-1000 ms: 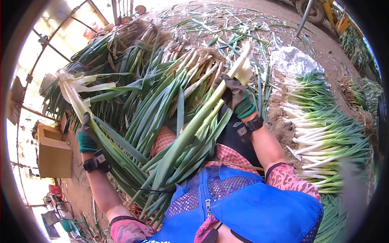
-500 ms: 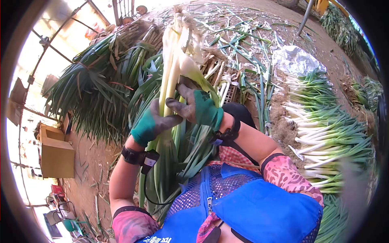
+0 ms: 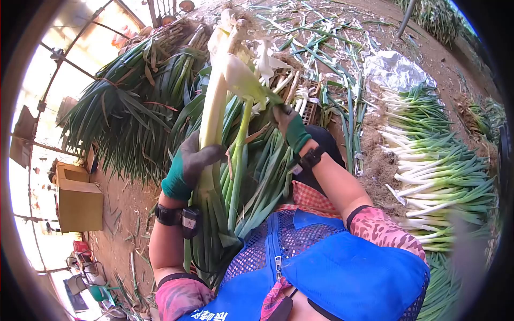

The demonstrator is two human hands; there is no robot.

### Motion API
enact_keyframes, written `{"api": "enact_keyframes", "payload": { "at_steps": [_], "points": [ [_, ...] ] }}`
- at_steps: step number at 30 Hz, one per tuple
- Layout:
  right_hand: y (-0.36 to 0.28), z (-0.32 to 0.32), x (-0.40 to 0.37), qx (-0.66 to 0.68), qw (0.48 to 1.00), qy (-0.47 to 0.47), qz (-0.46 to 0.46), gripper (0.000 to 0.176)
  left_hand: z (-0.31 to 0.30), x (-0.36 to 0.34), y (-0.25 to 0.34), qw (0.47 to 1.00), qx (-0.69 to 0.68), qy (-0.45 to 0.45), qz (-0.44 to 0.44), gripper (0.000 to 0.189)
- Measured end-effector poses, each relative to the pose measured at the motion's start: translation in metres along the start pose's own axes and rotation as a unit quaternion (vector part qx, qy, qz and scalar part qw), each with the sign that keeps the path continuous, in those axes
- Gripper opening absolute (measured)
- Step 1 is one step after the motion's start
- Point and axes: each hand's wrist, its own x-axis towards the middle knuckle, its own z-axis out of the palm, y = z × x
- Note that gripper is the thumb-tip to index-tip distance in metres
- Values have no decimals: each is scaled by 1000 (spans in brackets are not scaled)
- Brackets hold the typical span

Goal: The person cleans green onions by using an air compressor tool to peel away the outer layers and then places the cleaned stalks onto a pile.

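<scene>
My left hand (image 3: 195, 163), in a green glove with a grey palm, is wrapped around a thick green onion (image 3: 215, 104). The onion stands with its pale roots up and its green leaves running down beside my lap. My right hand (image 3: 289, 120), gloved the same way, pinches the end of an outer leaf (image 3: 243, 80) that bends away from the white stalk to the right. The right fingertips are partly hidden by the leaf. More loose onion leaves (image 3: 262, 187) lie below, between my arms.
A big heap of untrimmed green onions (image 3: 134, 112) lies at the left. At the right is a row of cleaned onions (image 3: 428, 171) beside a silvery sheet (image 3: 396, 69). Leaf scraps (image 3: 321, 43) litter the ground ahead. A cardboard box (image 3: 80, 203) stands at far left.
My right hand has moved right, away from the stalk, pulling the outer leaf outward. The left hand has shifted slightly left and grips the onion alone.
</scene>
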Motion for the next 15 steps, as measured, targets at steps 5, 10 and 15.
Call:
{"api": "enact_keyframes", "payload": {
  "at_steps": [5,10,15],
  "points": [
    [-72,44,-32,-113,985,-127,19,23,3,-5,6,1000,-1,-2,10,38],
    [-33,42,5,-267,960,-71,-31,28,17,0,21,1000,-2,-4,15,37],
    [0,44,-6,-122,987,-100,-4,26,15,18,17,999,32,-3,10,37]
  ]
}}
